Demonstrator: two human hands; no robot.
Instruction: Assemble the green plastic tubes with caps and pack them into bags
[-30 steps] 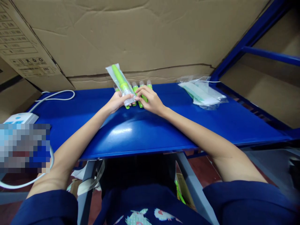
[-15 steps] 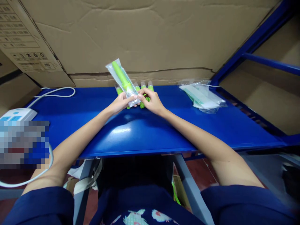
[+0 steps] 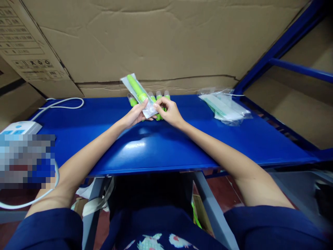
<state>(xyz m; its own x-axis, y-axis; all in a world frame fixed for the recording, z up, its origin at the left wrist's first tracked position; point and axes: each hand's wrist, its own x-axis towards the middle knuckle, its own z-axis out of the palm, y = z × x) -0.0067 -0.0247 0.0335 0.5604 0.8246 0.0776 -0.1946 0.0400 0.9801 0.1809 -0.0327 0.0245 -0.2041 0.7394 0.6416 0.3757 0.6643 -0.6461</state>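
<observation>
A clear plastic bag (image 3: 150, 111) with a bright green tube-shaped item (image 3: 135, 85) inside is held tilted above the table. My left hand (image 3: 136, 114) grips the bag from the left, thumb on top and fingers beneath. My right hand (image 3: 168, 111) pinches the bag's lower right edge between thumb and forefinger. Behind and under the hands lie several similar green items with clear caps (image 3: 159, 94), partly hidden by the fingers and the bag. The item's exact kind cannot be made out.
On the right of the blue table (image 3: 197, 139) lies a pile of flat clear bags (image 3: 226, 107). A white power strip (image 3: 23, 127) with a cable (image 3: 67, 104) sits at the left. Cardboard (image 3: 156, 41) stands along the back, and a blue frame (image 3: 260, 62) rises at the right.
The bagged green item has come slightly down and to the right. My left thumb has moved up along the bag and my left fingers have spread under it. My right hand has barely moved.
</observation>
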